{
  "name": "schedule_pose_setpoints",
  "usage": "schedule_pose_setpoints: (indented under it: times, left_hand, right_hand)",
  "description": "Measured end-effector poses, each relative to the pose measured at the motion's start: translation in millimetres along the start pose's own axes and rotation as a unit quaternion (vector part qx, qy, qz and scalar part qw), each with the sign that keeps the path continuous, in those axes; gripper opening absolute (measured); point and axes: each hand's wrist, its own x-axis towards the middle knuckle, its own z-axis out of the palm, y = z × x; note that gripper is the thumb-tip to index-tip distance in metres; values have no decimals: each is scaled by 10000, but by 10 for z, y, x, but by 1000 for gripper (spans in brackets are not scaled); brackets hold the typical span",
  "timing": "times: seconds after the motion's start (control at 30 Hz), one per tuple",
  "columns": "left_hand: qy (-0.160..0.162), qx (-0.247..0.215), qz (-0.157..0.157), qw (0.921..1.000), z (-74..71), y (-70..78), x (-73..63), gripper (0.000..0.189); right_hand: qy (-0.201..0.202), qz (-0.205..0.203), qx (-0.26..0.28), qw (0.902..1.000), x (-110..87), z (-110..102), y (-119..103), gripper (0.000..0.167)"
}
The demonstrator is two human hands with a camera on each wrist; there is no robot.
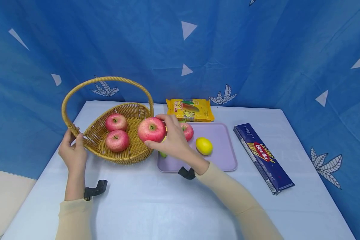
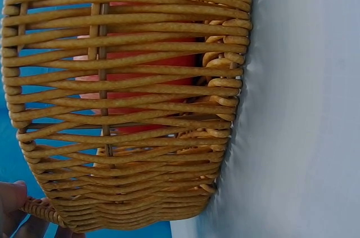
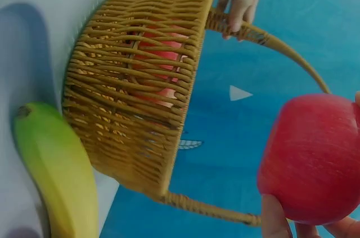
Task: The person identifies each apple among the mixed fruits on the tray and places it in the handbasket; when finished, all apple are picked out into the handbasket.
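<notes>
My left hand (image 1: 74, 151) grips the wicker basket (image 1: 135, 154) where its arched handle meets the left end of the rim. Two red apples, a rear one (image 1: 116, 122) and a front one (image 1: 117, 140), lie inside the basket. My right hand (image 1: 174, 136) holds a third apple (image 1: 151, 129) between thumb and fingers, raised by the basket's right end. Behind that hand, another apple (image 1: 187, 131) sits on the lilac tray (image 1: 225, 156) beside a lemon (image 1: 204, 146). A yellow-green banana (image 3: 56, 165) shows in the right wrist view, mostly hidden in the head view.
A yellow packet (image 1: 192, 110) lies behind the tray. To the tray's right, a dark blue Barilla spaghetti box (image 1: 264, 158) lies at a slant on the white-covered table (image 1: 156, 206). Blue patterned cloth (image 1: 156, 43) hangs behind the table and along its sides.
</notes>
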Motion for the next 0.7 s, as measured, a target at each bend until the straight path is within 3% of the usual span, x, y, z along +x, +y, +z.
schedule_pose_setpoints:
  times: [0.37, 0.7]
  left_hand:
    - [-28, -8, 9, 10000, 4, -1, 5, 38]
    - [19, -6, 326, 9995, -17, 25, -34, 37]
  right_hand:
    - [274, 79, -20, 9996, 360, 409, -61, 76]
    - [575, 3, -837, 9948, 566, 702, -49, 75]
